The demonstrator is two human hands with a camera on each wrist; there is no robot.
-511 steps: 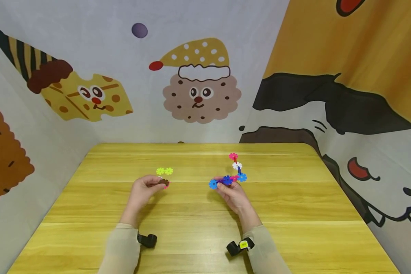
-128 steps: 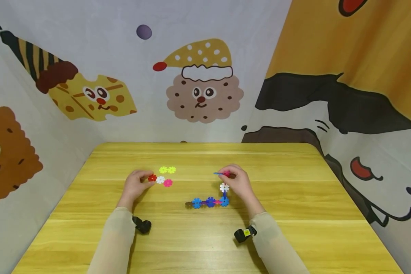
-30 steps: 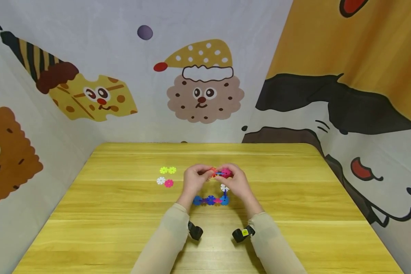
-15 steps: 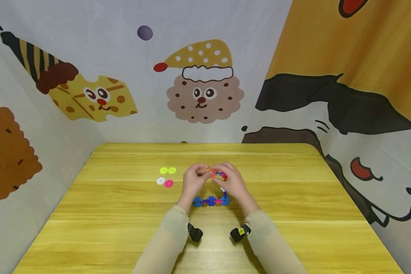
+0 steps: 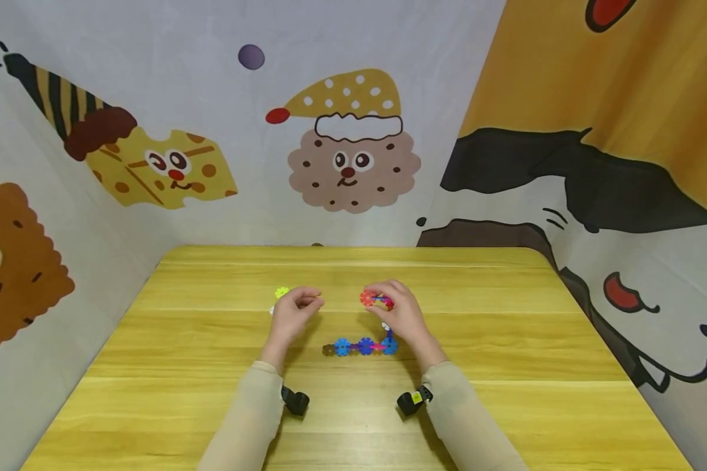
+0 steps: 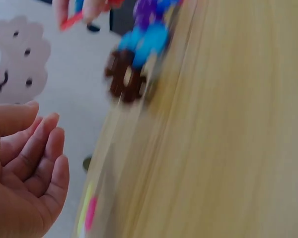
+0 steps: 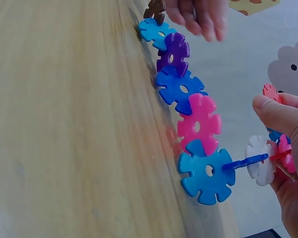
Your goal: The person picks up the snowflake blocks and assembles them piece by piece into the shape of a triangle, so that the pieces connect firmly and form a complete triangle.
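My left hand (image 5: 291, 319) is held over the left-middle of the table, fingers loosely bent with nothing between them. With thumb and fingers, my right hand (image 5: 402, 314) grips the upper end of a chain of slotted snowflake discs, where a red disc (image 5: 367, 298) sticks out at the fingertips. Below the grip a white disc (image 7: 260, 171) joins a light-blue corner disc (image 7: 207, 183). From there the chain runs left through a pink disc (image 7: 206, 110), a blue disc (image 7: 171, 88), a purple disc (image 7: 178, 49) and another light-blue disc, ending in a brown disc (image 5: 328, 350).
Behind the left hand a yellow disc (image 5: 281, 292) shows, plus the edge of a white disc (image 5: 272, 311). A loose pink disc (image 6: 91, 213) appears in the left wrist view. The wooden table (image 5: 353, 418) meets a cartoon-printed curtain (image 5: 353, 229) at its back.
My left hand has let go of the red disc and moved left toward the loose discs. The red disc, earlier among the loose ones, now sits at the chain's end in my right hand.
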